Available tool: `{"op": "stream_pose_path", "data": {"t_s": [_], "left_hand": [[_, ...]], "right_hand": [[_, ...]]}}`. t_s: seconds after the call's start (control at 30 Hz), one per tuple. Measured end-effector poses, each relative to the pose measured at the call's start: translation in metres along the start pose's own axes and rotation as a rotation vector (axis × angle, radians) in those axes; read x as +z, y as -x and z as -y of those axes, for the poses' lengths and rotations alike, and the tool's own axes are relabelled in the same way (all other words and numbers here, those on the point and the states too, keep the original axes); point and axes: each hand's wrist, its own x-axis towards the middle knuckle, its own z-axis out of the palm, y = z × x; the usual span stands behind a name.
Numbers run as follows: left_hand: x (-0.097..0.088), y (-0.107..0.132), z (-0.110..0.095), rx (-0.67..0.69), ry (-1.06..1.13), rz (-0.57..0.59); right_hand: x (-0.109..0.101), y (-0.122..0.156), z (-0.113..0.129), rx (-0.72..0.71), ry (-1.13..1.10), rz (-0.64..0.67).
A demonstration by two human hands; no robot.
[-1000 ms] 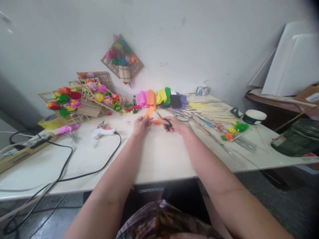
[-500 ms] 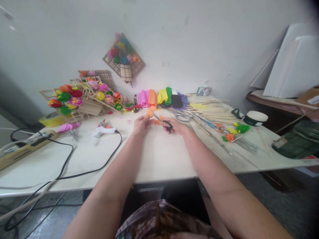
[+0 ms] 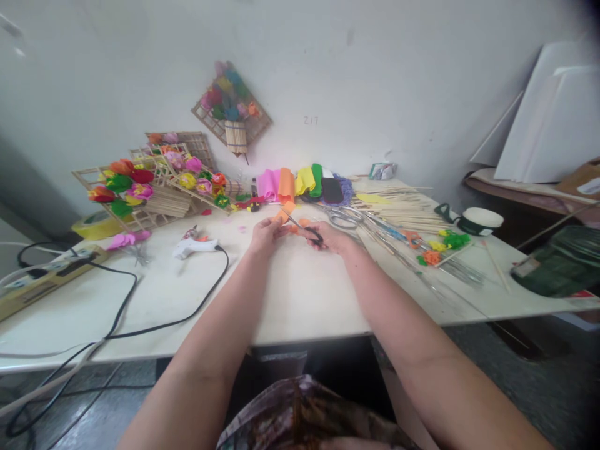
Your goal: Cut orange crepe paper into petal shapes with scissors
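Observation:
In the middle of the table, my left hand [image 3: 267, 236] is closed on a strip of orange crepe paper [image 3: 284, 213]. My right hand [image 3: 328, 236] grips black-handled scissors [image 3: 313, 235] whose blades reach left across the orange paper. Small orange pieces lie between the two hands. Behind them stands an orange crepe paper roll [image 3: 286, 185], beside a pink roll [image 3: 269, 185], a yellow roll [image 3: 305, 180] and a green roll [image 3: 317, 179]. Fingertips are partly hidden by the paper.
A white glue gun [image 3: 195, 247] with a black cord lies left, near a power strip [image 3: 56, 272]. Lattice frames with paper flowers [image 3: 126, 184] lean at the back left. Thin sticks [image 3: 398, 209], larger scissors [image 3: 344, 217] and a green jar [image 3: 557, 262] occupy the right.
The scissors have tilted a little, their blades now higher over the orange paper. Both hands stay in nearly the same place.

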Motion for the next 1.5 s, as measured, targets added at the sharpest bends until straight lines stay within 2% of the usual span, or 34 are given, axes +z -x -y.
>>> {"op": "stream_pose_path", "data": {"t_s": [0.23,0.43,0.63,0.8,1.0,1.2,1.5], "left_hand": [[0.001,0.000,-0.001,-0.008,-0.008,0.005],[0.001,0.001,-0.002,-0.013,-0.011,0.004],[0.002,0.001,-0.003,-0.019,-0.001,-0.013],[0.003,0.002,-0.004,0.000,0.040,-0.044],[0.003,0.003,-0.005,-0.019,0.027,-0.028],[0.004,0.005,-0.006,-0.042,-0.020,0.050],[0.005,0.005,-0.005,-0.081,-0.087,0.065]], "right_hand": [[-0.001,-0.005,-0.005,0.007,-0.075,0.005],[-0.002,-0.011,-0.010,-0.061,-0.072,0.004],[0.003,-0.005,0.000,-0.060,0.000,-0.059],[0.005,-0.003,0.004,-0.056,-0.007,-0.052],[0.002,-0.005,-0.002,-0.012,-0.033,-0.027],[0.001,-0.004,-0.001,0.013,-0.040,-0.022],[0.001,-0.001,0.003,0.029,-0.013,-0.040]]}}
